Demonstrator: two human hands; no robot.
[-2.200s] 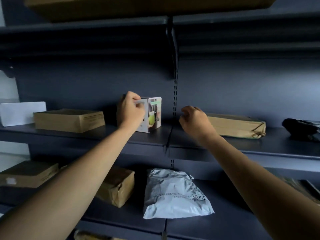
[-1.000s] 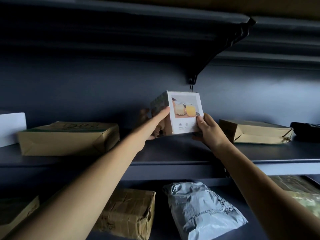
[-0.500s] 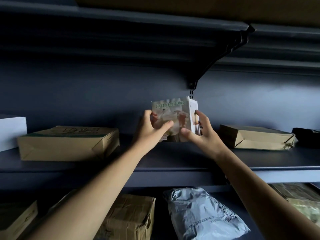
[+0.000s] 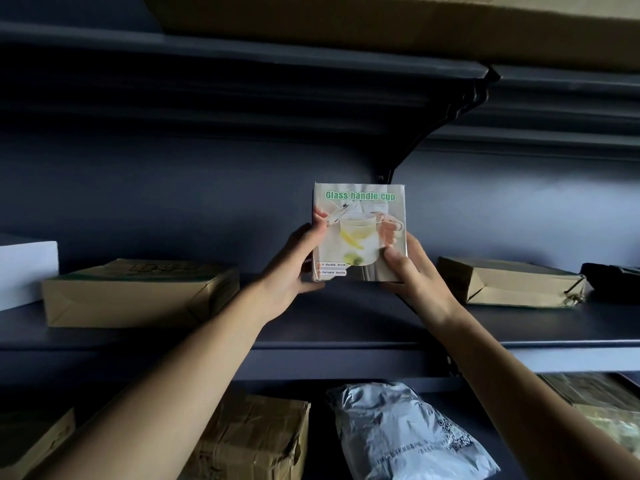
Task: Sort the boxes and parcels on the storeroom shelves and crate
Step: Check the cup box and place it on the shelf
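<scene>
1. Hands first: our left hand (image 4: 294,268) grips the left side of the cup box (image 4: 360,233), thumb up along the left edge and a finger curled under the bottom.
2. Our right hand (image 4: 415,275) grasps the lower right corner, thumb pressed on the printed front, the other fingers hidden behind.
3. The box stands upright between both hands, front towards us, with green lettering "Glass handle cup" across the top and a pictured glass mug below it.
4. It's over the middle of the middle shelf (image 4: 346,327); we cannot tell whether its bottom edge touches the board.
5. Towards that shelf's left edge lies a flat brown parcel (image 4: 138,292), and a white box (image 4: 24,271) sits just beside it at the far left.
6. Towards the right edge lies a second brown parcel (image 4: 505,282), with a black packet (image 4: 613,278) close by at the far right.
7. Down on the lower shelf (image 4: 320,455) we see a taped carton (image 4: 249,438) and a grey mailer bag (image 4: 398,431) side by side.
8. Overhead, a big cardboard box (image 4: 381,19) rests on the top shelf (image 4: 242,53).
</scene>
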